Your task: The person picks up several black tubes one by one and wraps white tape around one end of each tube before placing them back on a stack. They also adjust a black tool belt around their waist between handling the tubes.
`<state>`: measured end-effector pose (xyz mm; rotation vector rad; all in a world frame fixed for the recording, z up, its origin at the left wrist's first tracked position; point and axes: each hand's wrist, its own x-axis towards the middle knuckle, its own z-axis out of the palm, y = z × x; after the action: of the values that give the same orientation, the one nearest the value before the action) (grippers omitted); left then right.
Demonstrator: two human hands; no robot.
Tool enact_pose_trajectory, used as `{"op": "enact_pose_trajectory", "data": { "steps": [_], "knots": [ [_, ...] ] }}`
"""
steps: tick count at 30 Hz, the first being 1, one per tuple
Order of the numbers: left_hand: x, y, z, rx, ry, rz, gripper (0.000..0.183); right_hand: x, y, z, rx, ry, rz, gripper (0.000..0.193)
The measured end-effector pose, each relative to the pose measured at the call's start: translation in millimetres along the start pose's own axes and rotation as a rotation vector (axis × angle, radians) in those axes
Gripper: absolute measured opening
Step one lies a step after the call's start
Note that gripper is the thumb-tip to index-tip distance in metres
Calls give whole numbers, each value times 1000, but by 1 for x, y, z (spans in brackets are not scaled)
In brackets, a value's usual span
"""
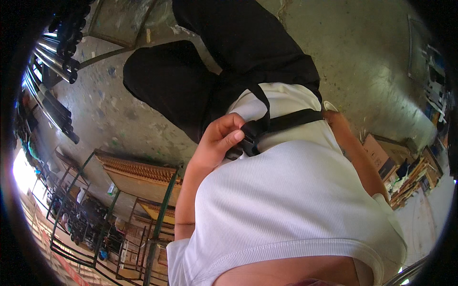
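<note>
A black strap (296,120) runs across my waist over a white ribbed shirt (286,190). My left hand (223,136) is closed on the strap's left end, thumb and fingers pinching a dark bunched part that looks like a buckle (250,136). From there a loop of the same strap (261,97) curves up toward my black trousers (257,43). At the strap's right end, against my side, is my right hand (336,123); its fingers are mostly hidden. A small white rounded thing (329,106) shows beside it, too small to name.
Bundles of shiny metal tubes (52,57) with dark ends lie at the upper left. Green-framed metal racks (162,205) stand at the lower left. Cardboard boxes (377,155) and stacked flat pieces (415,176) are on the right. The concrete floor (353,57) is stained.
</note>
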<state>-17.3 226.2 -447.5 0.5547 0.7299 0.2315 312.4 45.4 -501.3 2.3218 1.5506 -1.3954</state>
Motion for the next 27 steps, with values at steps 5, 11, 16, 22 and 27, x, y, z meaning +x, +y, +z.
{"op": "enact_pose_trajectory", "data": {
  "steps": [5, 11, 16, 22, 27],
  "knots": [
    [-2, 3, 4, -53, 76, 12, 30, -20, -7, -24, -87, -171, -82, 22],
    [-19, 0, -1, -169, 207, 97, 29, -35, -84, -126, -88, -193, -270, 15],
    [-53, 4, -32, -324, 368, 257, 30, 17, -126, -93, -189, 79, -773, 24],
    [-33, 29, 7, -298, 458, 104, 24, 75, -195, -65, 125, 82, -825, 19],
    [-27, 28, 7, -343, 379, 161, 23, 78, -269, -54, 303, -142, -731, 34]
  ]
}}
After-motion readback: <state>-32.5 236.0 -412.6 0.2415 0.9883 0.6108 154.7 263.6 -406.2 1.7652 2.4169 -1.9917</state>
